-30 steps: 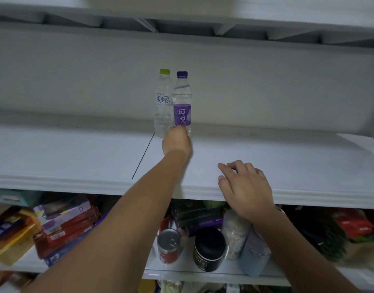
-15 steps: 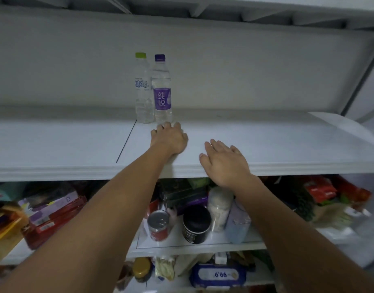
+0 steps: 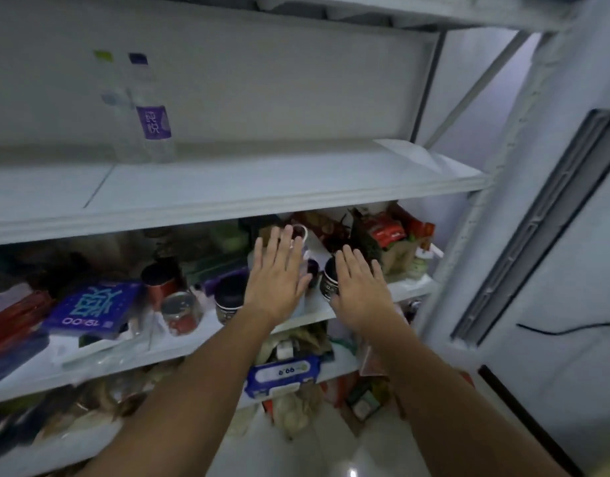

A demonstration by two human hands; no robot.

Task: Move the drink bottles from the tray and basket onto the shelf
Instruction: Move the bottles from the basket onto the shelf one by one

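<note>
Two drink bottles stood on the white shelf (image 3: 262,180), far back and toward its left side. One was the purple-label bottle (image 3: 153,122). The green-cap bottle (image 3: 116,108) was just beside it on the left, but it was too blurry to tell if they touched. My left hand (image 3: 276,280) and my right hand (image 3: 360,290) were both below the front edge of the shelf, with fingers straight and spread, holding nothing. I think I was between trips. The tray and basket were not in sight. Next I would need to turn, find them, and pick up another bottle.
</note>
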